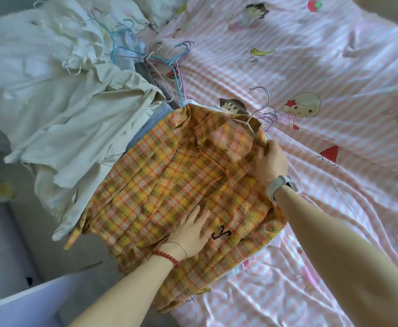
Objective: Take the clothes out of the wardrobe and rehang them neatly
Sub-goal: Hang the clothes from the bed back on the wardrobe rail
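On striped sheet (311,90), hands (188,230) (270,161) flatten crumpled plaid shirt (169,180).

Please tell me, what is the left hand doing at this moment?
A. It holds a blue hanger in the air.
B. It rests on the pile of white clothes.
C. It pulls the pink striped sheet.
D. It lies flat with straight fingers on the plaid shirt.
D: the left hand lies flat, fingers spread, on the lower part of the yellow plaid shirt, while the right hand grips the shirt near its collar.
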`<state>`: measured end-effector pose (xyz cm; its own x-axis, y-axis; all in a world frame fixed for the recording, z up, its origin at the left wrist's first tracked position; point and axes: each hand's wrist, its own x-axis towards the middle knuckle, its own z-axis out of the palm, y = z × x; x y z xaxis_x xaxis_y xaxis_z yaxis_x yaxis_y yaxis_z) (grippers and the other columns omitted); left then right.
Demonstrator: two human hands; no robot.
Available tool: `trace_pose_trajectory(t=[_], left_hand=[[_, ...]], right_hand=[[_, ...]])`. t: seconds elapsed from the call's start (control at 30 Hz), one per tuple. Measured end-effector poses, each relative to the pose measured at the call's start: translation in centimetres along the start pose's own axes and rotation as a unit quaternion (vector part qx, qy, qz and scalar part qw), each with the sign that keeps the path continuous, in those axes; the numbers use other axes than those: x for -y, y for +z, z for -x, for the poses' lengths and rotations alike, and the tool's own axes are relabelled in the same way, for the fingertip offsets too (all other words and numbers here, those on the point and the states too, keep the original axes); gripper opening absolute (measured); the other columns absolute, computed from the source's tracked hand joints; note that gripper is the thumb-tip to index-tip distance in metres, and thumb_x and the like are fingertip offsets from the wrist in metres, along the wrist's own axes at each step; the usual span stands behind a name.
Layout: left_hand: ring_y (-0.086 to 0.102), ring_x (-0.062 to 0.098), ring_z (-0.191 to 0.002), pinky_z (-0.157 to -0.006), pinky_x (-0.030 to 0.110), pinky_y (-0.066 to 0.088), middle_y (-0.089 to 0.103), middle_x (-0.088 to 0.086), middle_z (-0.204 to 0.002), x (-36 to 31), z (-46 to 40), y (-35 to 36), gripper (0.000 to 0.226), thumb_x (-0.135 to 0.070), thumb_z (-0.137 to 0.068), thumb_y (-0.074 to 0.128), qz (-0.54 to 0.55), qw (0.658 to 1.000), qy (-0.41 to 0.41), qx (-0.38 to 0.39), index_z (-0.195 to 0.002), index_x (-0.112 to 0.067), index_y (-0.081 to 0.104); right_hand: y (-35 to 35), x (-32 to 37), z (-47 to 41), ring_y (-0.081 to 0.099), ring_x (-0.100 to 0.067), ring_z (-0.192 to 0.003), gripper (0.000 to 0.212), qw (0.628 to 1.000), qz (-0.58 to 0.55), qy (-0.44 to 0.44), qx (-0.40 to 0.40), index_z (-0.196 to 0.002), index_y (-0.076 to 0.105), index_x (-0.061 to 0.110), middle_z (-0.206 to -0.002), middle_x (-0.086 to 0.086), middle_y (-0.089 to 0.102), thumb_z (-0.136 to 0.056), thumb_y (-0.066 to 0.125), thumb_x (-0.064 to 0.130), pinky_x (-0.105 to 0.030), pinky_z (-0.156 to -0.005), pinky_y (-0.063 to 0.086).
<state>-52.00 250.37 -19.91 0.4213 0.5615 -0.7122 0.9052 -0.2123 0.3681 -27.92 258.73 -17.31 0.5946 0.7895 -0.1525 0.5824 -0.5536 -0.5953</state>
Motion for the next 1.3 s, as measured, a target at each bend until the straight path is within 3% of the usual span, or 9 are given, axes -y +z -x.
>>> trace_pose_trajectory(t=[0.2,0.4,0.53,0.6,0.67,0.77,0.83,1.07,1.3], left_hand=[[0.035,0.02,-0.131,-0.099,0.03,0.04,0.009,-0.004,-0.155,-0.4,2.5,-6.4,0.049,-0.031,-0.096,0.041,0.092,0.962,0.048,-0.252,-0.143,-0.022,0.029],[0.012,0.041,-0.14,-0.11,0.057,0.014,0.016,0.02,-0.152,-0.7,6.1,-17.6,0.064,-0.033,-0.088,0.049,-0.052,0.845,0.08,-0.526,-0.144,-0.011,0.027],[0.02,0.025,-0.141,-0.11,0.052,-0.004,0.038,0.004,-0.146,-0.1,10.4,-22.4,0.055,-0.043,-0.09,0.031,-0.103,0.854,0.063,-0.506,-0.141,-0.021,0.037],[0.048,0.025,-0.124,-0.109,0.045,0.016,0.059,0.006,-0.127,0.5,13.4,-23.4,0.042,-0.034,-0.091,0.04,-0.067,0.852,0.097,-0.51,-0.125,-0.016,0.056],[0.063,0.028,-0.098,-0.084,0.033,0.042,0.068,0.008,-0.108,1.6,17.2,-23.6,0.026,-0.025,-0.091,0.055,-0.029,0.837,0.101,-0.537,-0.111,-0.012,0.066],[0.06,0.024,-0.064,-0.051,0.019,0.035,0.072,0.008,-0.087,4.6,23.5,-22.4,0.022,-0.027,-0.088,0.06,0.005,0.819,0.028,-0.574,-0.103,-0.013,0.069],[0.056,0.022,-0.057,-0.047,0.022,0.035,0.072,0.009,-0.078,7.5,28.0,-21.1,0.024,-0.031,-0.087,0.06,0.024,0.794,-0.032,-0.606,-0.1,-0.014,0.07],[0.065,0.032,-0.068,-0.061,0.033,0.046,0.071,0.011,-0.074,17.3,47.8,-14.8,0.025,-0.034,-0.084,0.065,0.068,0.635,-0.224,-0.736,-0.091,-0.011,0.072],[0.064,0.036,-0.081,-0.068,0.036,0.046,0.071,0.013,-0.083,21.7,63.2,-1.2,0.024,-0.035,-0.087,0.061,0.093,0.483,-0.403,-0.772,-0.093,-0.013,0.069]], right_hand=[[-2.1,3.4,3.8,0.058,-0.026,-0.068,0.035,0.986,-0.03,-0.15,-0.069,-0.124,0.05,0.013,-0.087,-0.011,0.066,-0.093,0.05,0.03,-0.029,-0.056,0.038],[-6.6,7.2,6.7,0.049,-0.017,-0.04,0.028,0.943,-0.094,-0.314,-0.056,-0.097,0.063,0.008,-0.051,0.0,0.057,-0.087,0.054,0.032,-0.027,-0.041,0.04],[-9.0,11.6,8.3,0.039,-0.009,-0.037,0.037,0.909,-0.145,-0.388,-0.04,-0.093,0.065,0.005,-0.047,0.005,0.05,-0.087,0.048,0.038,-0.02,-0.041,0.032],[-10.2,14.0,8.9,0.045,-0.013,-0.039,0.033,0.899,-0.149,-0.41,-0.039,-0.094,0.064,0.005,-0.052,0.001,0.056,-0.087,0.052,0.035,-0.023,-0.041,0.037],[-10.9,16.5,9.9,0.056,-0.021,-0.046,0.028,0.886,-0.136,-0.442,-0.041,-0.096,0.063,0.003,-0.062,-0.006,0.064,-0.086,0.055,0.029,-0.029,-0.043,0.045],[-10.9,21.8,12.6,0.062,-0.021,-0.053,0.036,0.863,-0.11,-0.494,-0.001,-0.104,0.063,0.006,-0.068,-0.003,0.067,-0.086,0.052,0.034,-0.031,-0.05,0.051],[-9.9,26.0,15.2,0.058,-0.014,-0.055,0.044,0.847,-0.103,-0.52,0.049,-0.11,0.06,0.013,-0.065,0.007,0.062,-0.088,0.041,0.045,-0.03,-0.056,0.048],[-4.6,36.7,28.9,0.061,-0.025,-0.093,0.041,0.717,-0.084,-0.685,0.103,-0.106,0.062,0.012,-0.098,-0.006,0.067,-0.089,0.034,0.037,-0.034,-0.073,0.046],[-0.6,43.1,45.6,0.064,-0.033,-0.081,0.03,0.561,-0.108,-0.799,0.187,-0.105,0.061,0.012,-0.09,-0.011,0.068,-0.09,0.048,0.035,-0.034,-0.067,0.048]])
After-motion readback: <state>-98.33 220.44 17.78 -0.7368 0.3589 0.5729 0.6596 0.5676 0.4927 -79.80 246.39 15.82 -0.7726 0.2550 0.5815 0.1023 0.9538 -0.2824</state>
